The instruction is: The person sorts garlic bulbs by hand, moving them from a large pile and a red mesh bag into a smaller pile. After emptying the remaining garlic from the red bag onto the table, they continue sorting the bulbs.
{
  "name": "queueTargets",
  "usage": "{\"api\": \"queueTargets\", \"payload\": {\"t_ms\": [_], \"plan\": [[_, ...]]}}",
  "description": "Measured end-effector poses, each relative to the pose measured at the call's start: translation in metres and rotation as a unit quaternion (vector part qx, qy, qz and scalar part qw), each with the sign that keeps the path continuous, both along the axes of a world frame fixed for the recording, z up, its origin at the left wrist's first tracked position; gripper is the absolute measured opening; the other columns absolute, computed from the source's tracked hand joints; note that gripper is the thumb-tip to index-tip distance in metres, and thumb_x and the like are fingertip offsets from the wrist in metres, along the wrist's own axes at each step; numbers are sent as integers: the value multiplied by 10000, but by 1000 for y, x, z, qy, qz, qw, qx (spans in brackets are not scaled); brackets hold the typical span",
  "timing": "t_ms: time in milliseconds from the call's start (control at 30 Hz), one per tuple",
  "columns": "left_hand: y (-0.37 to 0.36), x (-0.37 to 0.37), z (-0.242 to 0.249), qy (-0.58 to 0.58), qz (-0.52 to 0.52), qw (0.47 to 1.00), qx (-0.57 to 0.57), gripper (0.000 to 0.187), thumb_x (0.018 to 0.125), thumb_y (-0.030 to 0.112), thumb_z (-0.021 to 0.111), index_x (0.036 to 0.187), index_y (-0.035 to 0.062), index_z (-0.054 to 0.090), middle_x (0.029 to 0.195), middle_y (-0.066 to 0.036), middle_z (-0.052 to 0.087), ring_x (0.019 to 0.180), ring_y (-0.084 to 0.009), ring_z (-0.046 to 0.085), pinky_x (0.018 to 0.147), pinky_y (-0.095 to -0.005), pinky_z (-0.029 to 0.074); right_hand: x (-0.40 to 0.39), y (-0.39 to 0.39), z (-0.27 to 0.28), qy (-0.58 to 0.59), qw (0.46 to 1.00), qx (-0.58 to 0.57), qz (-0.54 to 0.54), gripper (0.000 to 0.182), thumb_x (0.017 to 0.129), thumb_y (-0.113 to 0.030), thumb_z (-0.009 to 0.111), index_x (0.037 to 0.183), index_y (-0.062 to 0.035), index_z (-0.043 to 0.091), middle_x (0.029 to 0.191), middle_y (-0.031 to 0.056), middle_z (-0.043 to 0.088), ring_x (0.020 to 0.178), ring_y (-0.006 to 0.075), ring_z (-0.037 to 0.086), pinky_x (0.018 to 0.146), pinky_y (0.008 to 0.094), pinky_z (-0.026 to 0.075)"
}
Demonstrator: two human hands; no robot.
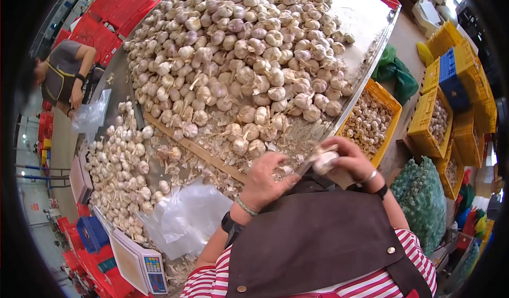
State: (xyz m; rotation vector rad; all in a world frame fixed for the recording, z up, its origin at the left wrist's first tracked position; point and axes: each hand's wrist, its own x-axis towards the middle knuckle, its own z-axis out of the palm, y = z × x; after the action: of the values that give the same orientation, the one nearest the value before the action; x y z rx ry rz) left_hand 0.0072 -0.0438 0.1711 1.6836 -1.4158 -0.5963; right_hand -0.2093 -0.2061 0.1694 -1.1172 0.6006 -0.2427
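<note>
Near the table's front edge, my right hand (352,160) is closed around a garlic bulb (324,163), pinched between thumb and fingers, with some loose papery skin at its top. My left hand (263,177) hovers a short way to the left of that bulb. Its thumb and fingers are spread, and nothing shows between them. Beyond both hands, a large heap of garlic bulbs (233,49) covers the metal table (366,6). Peeled-off garlic skins (212,166) lie scattered at the near side of the heap.
A wooden strip (196,148) divides the heap from cleaner bulbs (119,165) at left. Clear plastic bags (183,216) and a digital scale (135,261) are near me. Right stand a yellow crate (395,107) of garlic and a green mesh sack (421,202). Another person (69,70) handles plastic at far left.
</note>
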Motion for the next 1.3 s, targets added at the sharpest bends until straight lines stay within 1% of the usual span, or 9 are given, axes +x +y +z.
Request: {"api": "queueTargets", "payload": {"t_ms": [167,233,400,700,833,900,1000,1167,1300], "plan": [[-12,42,-30,-128,112,984,55,255,798,157,702,1013,34,642,981,-118,635,890,-284,608,803,-382,483,-101,-76,-32,268,928,-136,-220,516,817,-106,656,1301,-61,483,1029,103,642,896,173,636,702,244,527],[-27,45,-38,-173,106,977,59,234,807,135,678,1017,36,643,979,-119,635,896,-288,603,803,-391,475,-127,-98,-43,423,653,-609,-154,509,841,-121,661,1310,-45,478,1004,115,645,864,172,637,687,254,522],[-86,16,-53,-312,63,943,96,357,758,179,703,1098,119,610,954,-108,594,1001,-287,527,860,-434,377,-16,-117,0,253,889,-365,-107,394,852,-147,660,1217,-34,567,1013,153,651,880,192,630,752,323,519],[-86,32,-60,-286,63,946,139,396,740,246,724,1094,125,595,893,-101,590,976,-274,531,842,-430,362,135,-100,-31,343,682,-611,210,344,779,-194,651,1077,-53,551,956,174,612,932,351,606,800,443,487],[-62,45,-31,-53,129,981,133,429,779,304,705,1125,76,594,944,-96,626,939,-254,565,909,-397,391,124,-113,-18,309,748,-561,176,333,763,-242,660,1047,-87,581,884,171,645,838,341,637,744,444,503],[-49,46,-19,513,169,840,49,427,822,269,652,1153,12,570,1025,-97,640,949,-223,596,880,-362,449,115,-114,0,298,814,-478,139,411,753,-289,693,1105,-92,617,899,144,663,800,256,650,743,351,511],[-35,47,-34,643,158,749,-2,375,893,207,509,1190,-20,534,1036,-113,638,924,-210,620,819,-327,497,112,-104,0,186,945,-257,80,420,845,-226,613,1217,-38,568,862,41,614,750,124,579,691,270,482],[-29,44,-54,804,56,592,-14,343,966,286,442,1169,24,531,1017,-151,633,889,-248,636,720,-328,529,124,-77,12,132,976,-165,54,363,932,-201,503,1236,-8,550,875,34,610,759,100,577,693,250,480],[-22,36,-54,775,101,620,68,413,987,379,409,1186,33,514,1089,-164,621,932,-272,645,702,-336,550,137,-47,16,59,967,-219,120,360,952,-268,505,1231,-47,562,951,80,658,836,163,623,743,312,508]]}}
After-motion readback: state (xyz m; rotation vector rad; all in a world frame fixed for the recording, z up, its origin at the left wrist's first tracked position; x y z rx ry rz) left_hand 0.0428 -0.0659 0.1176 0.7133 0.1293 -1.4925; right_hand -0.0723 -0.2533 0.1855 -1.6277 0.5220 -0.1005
